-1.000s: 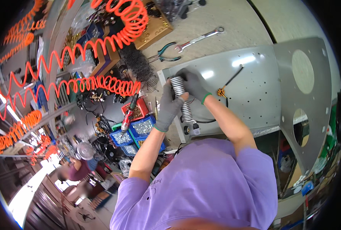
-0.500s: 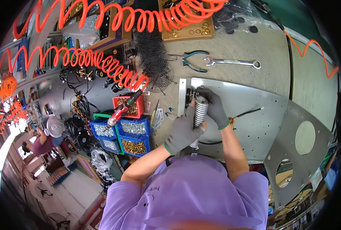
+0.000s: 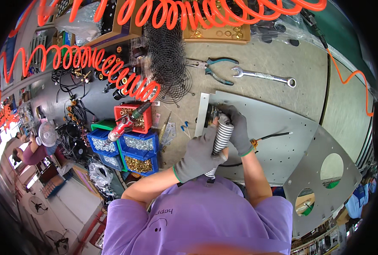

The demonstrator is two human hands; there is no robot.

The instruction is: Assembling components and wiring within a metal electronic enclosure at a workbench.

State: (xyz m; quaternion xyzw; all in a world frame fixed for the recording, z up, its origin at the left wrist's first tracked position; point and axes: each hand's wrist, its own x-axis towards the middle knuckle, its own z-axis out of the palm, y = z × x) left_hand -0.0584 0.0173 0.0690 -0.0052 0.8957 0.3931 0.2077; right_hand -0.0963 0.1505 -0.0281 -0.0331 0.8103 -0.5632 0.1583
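A silver corrugated hose [image 3: 222, 140] runs from the sheet metal panel's flanged left end down toward my chest. My left hand [image 3: 198, 154], in a grey glove with a green cuff, is wrapped round its middle. My right hand [image 3: 238, 129], gloved the same way, curls round the hose's upper end from the right. There a dark round fitting [image 3: 213, 115] shows beside the flange, partly hidden by my fingers. Beneath both hands lies the grey metal panel [image 3: 278, 123] with small holes. A black cable [image 3: 276, 135] with a bare tip sticks out right of my right wrist.
Pliers [image 3: 214, 70] and a combination wrench [image 3: 265, 76] lie beyond the panel, beside black wire guards [image 3: 165, 63]. At left a red power screwdriver [image 3: 121, 128] rests over blue bins [image 3: 140, 154] of fasteners. Orange coiled hoses [image 3: 133, 80] hang above. A co-worker [image 3: 31, 151] is at far left.
The view has shifted and tilted slightly, so the bench items sit at new places. Both hands stay on the corrugated hose, with little visible movement of it against the panel.
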